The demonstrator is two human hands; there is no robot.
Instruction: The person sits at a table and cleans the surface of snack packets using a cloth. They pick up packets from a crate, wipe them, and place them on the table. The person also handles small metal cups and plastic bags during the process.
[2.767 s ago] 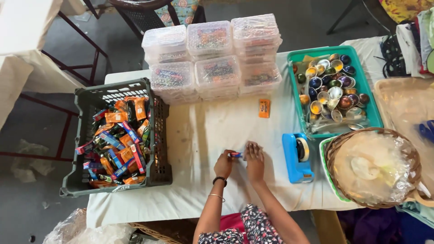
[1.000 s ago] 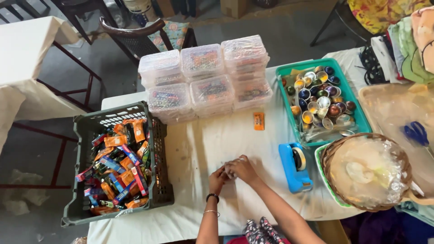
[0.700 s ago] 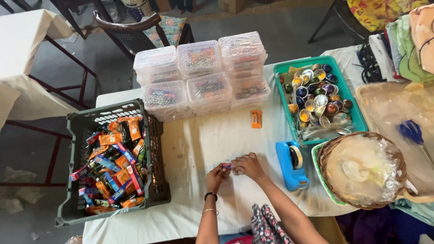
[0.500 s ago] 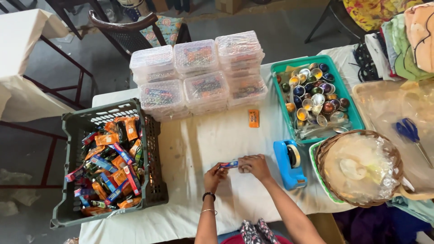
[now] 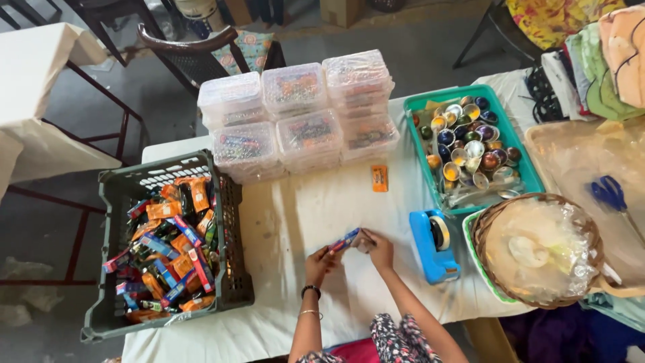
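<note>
Both of my hands meet over the white tablecloth [image 5: 302, 208] near the table's front edge. My left hand [image 5: 320, 263] and my right hand [image 5: 378, 247] together hold a small blue and red packet [image 5: 345, 240], each gripping one end. A single orange packet [image 5: 379, 178] lies alone on the cloth farther back. To my left stands a dark grey crate [image 5: 134, 195] full of similar colourful packets. A blue tape dispenser [image 5: 433, 245] sits just right of my right hand.
Stacked clear lidded boxes [image 5: 299, 121] fill the back of the table. A teal tray [image 5: 517, 161] holds several small round pots. A wicker basket [image 5: 537, 249] with clear plastic sits at the right, blue scissors [image 5: 608, 193] beyond it. A chair [image 5: 195, 50] stands behind the table.
The view has drifted, so everything sits a little lower and farther left in the frame. My hands stay together on the small packet at the table's front edge.
</note>
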